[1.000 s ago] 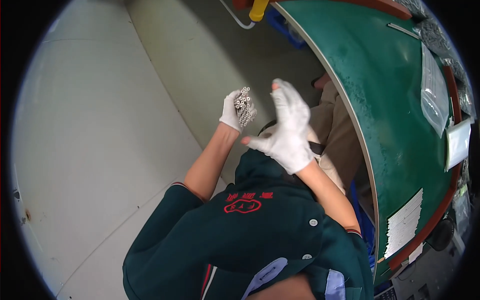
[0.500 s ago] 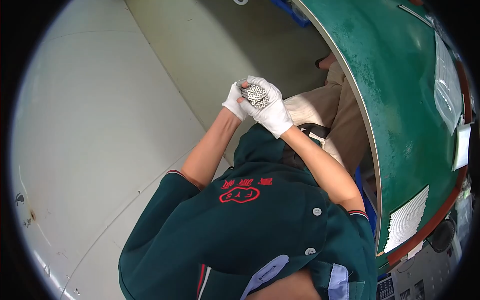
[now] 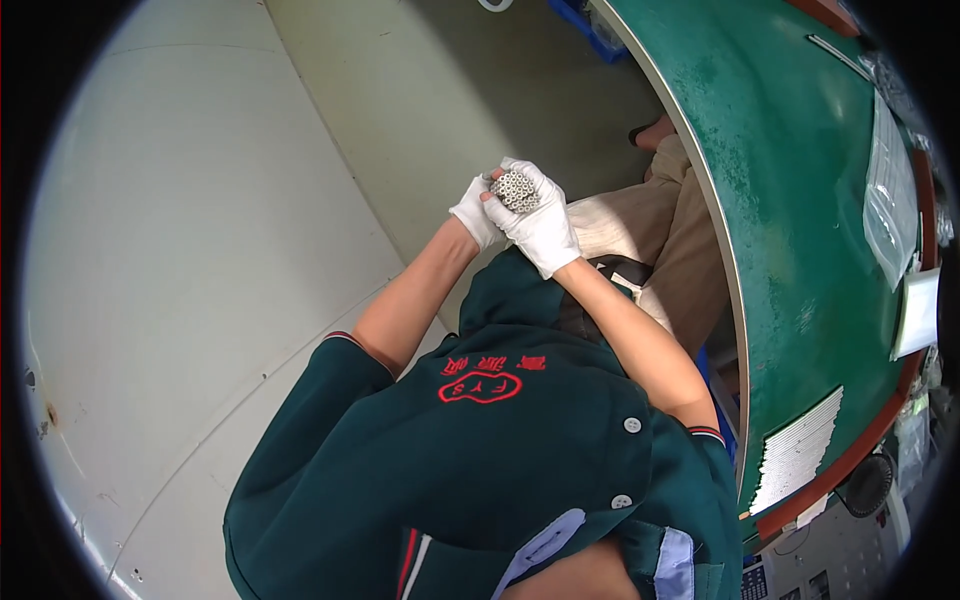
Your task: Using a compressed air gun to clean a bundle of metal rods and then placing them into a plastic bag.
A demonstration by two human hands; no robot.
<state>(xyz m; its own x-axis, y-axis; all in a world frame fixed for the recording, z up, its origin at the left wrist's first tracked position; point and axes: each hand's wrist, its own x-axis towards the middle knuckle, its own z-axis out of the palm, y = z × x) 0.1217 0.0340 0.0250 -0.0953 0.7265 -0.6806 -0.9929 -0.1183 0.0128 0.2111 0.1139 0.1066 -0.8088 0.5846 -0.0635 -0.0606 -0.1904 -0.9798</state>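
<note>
A bundle of thin metal tubes [image 3: 516,190] is held over my lap, its round open ends facing up toward me. My right hand [image 3: 546,228], in a white glove with bare fingertips, wraps round the bundle from the right, its thumb lying across the near side. My left hand [image 3: 478,212], gloved the same way, is closed against the bundle's left side. Most of the left fingers are hidden behind the tubes and the right hand, as is the length of the tubes below their ends.
To my right curves a green tabletop [image 3: 770,250] with a metal edge. On it lie a row of pale tubes [image 3: 798,450], a clear plastic bag [image 3: 890,195], a white packet [image 3: 916,312] and thin rods [image 3: 838,56]. A blue bin [image 3: 588,28] stands beyond; a white panel [image 3: 220,200] is at left.
Both hands stay closed around the tube bundle, which has tilted slightly. The left fingertips that showed above the tubes are now less visible. The whole view has shifted a little.
</note>
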